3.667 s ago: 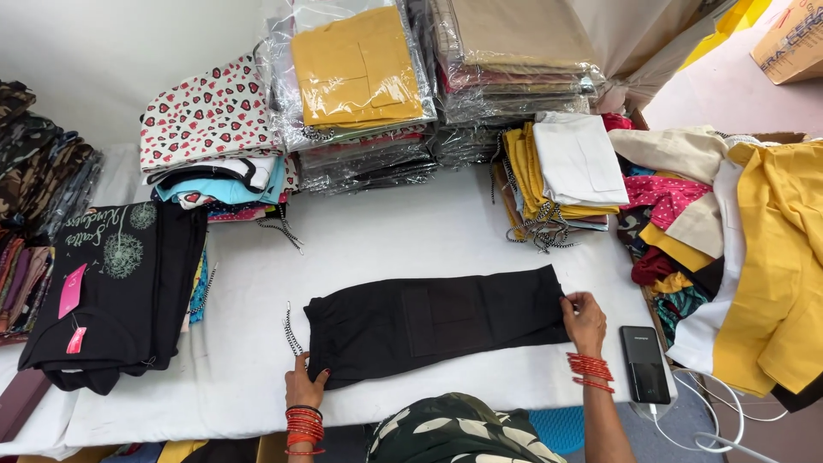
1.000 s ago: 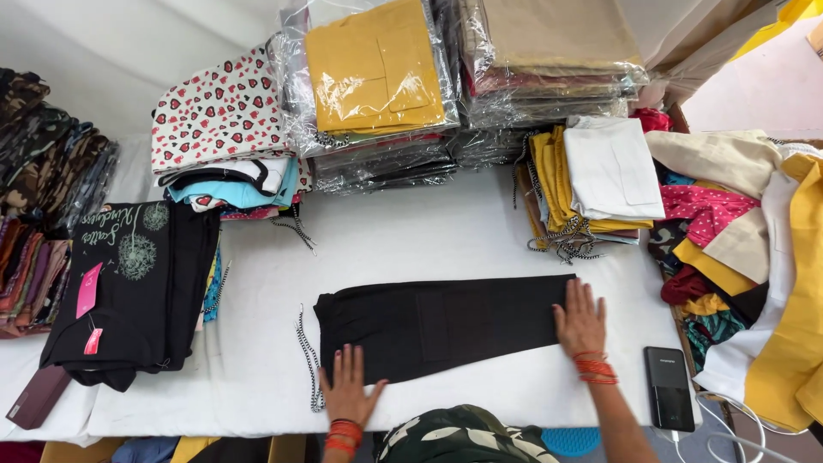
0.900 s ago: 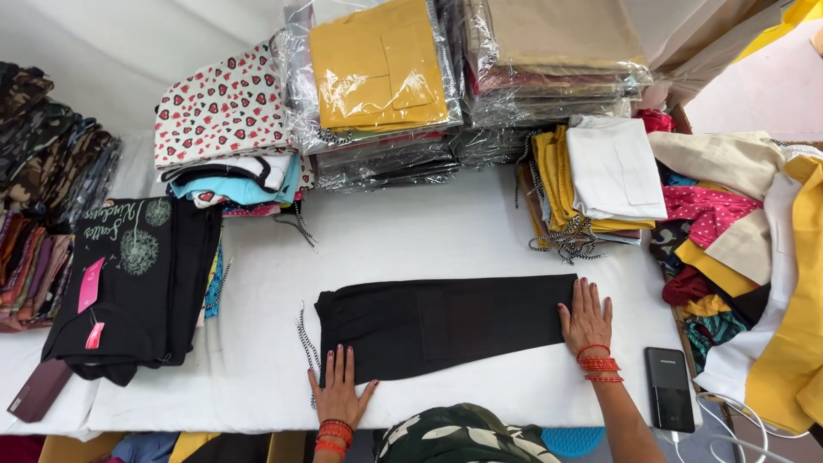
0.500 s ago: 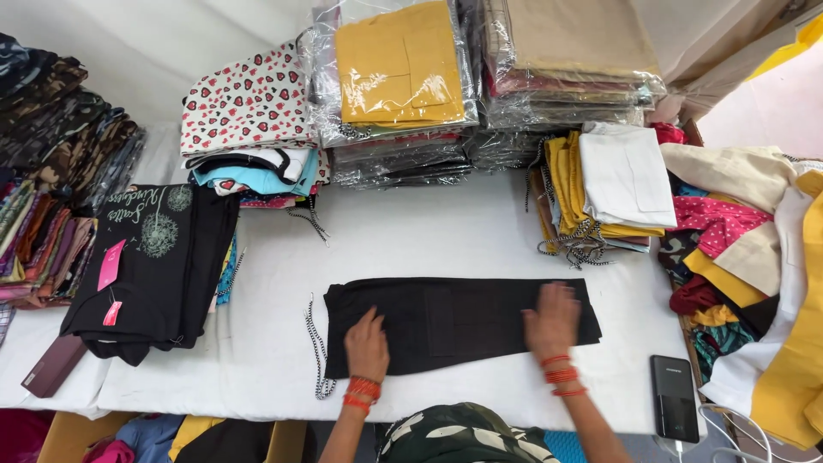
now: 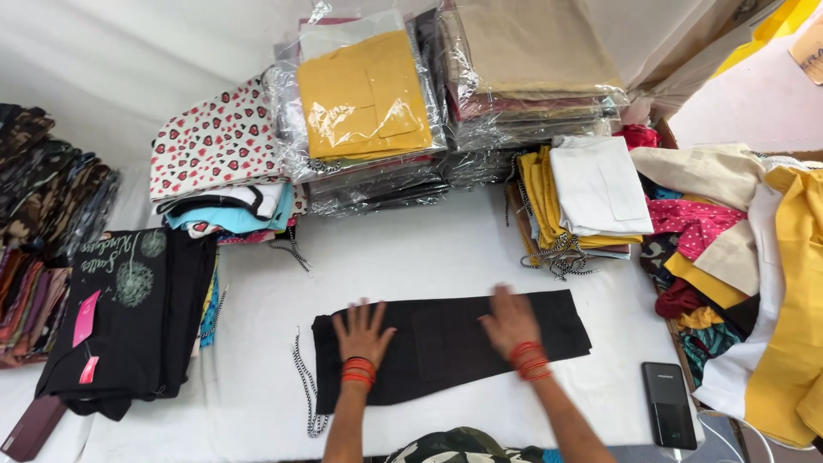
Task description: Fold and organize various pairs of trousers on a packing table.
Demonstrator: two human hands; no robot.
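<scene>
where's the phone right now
In the head view the black phone lies flat at the white table's near right corner, right of the black folded garment and the right hand, beside the heap of loose clothes.

White-covered table (image 5: 429, 249). On it: black garment (image 5: 446, 343) laid flat at the near edge, phone (image 5: 669, 405) right of it, black stack (image 5: 129, 326) at left, 2 wrapped stacks (image 5: 369, 111) at back, loose clothes (image 5: 737, 257) at right.

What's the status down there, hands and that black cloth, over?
Left hand and right hand flat, fingers spread, on the folded black garment. Garment lies lengthwise on the white table, black-and-white drawstring trailing at its left end. Black phone lies apart, at right.
</scene>
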